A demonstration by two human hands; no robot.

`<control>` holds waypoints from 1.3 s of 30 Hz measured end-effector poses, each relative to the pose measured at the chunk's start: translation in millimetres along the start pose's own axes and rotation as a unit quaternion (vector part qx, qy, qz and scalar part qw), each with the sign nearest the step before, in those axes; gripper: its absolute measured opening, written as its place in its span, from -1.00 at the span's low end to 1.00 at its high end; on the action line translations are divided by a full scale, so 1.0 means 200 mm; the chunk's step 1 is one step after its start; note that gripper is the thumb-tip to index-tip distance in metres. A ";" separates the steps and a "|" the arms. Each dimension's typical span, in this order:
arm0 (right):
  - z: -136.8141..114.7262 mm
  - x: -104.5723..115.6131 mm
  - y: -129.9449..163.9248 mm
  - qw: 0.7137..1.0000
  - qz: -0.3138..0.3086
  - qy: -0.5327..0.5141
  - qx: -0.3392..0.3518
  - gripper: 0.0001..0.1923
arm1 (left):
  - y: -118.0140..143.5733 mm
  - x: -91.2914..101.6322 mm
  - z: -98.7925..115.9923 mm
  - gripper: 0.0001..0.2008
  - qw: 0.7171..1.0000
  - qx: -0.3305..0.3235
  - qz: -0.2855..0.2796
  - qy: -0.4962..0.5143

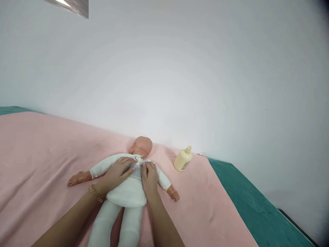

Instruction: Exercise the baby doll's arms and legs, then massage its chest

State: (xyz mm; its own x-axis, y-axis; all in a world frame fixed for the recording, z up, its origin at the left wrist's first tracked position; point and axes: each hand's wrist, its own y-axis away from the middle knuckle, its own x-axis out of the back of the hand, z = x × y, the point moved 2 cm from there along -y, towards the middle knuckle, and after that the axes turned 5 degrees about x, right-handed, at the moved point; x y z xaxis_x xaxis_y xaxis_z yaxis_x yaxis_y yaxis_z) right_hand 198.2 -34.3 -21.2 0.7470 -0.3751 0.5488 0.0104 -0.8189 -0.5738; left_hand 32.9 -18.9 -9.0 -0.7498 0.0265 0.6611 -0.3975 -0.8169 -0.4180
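A baby doll (pixel 128 195) with a white cloth body lies stretched out on a pink sheet, its bare head pointing at the wall and its arms spread. My left hand (pixel 119 171), with a gold bracelet at the wrist, rests on the left side of the doll's chest, fingers stretched out. On the right side of the chest lies my right hand (pixel 149 174), its fingers extended over the cloth. Between the two hands shows a greyish patch on the doll's upper body. Whether the fingertips pinch any cloth is hard to see.
A pale yellow pump bottle (pixel 183 160) stands upright right of the doll's head. The pink sheet (pixel 51 147) covers a green surface (pixel 246 192) that shows at the right and far left. A white wall (pixel 180 68) rises directly behind.
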 end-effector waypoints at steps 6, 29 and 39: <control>-0.01 0.01 0.01 0.997 0.004 -0.073 0.030 -0.74 | 0.01 -0.01 -0.02 -0.63 1.000 0.008 0.002 -0.009; 0.01 -0.02 0.00 0.998 -0.032 -0.053 0.026 -0.69 | 0.01 -0.03 -0.04 -0.58 1.000 0.017 -0.010 -0.025; 0.02 -0.02 0.01 0.998 -0.019 -0.052 0.025 -0.67 | 0.01 -0.03 -0.03 -0.60 0.999 0.022 -0.006 -0.022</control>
State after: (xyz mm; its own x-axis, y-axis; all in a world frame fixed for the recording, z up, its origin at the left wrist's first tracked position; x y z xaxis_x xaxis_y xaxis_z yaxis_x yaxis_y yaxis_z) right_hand 197.5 -32.2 -26.0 0.8103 -0.2949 0.5064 0.0712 -0.8082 -0.5846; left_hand 32.9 -17.4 -17.2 -0.7210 0.0127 0.6928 -0.3819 -0.8416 -0.3820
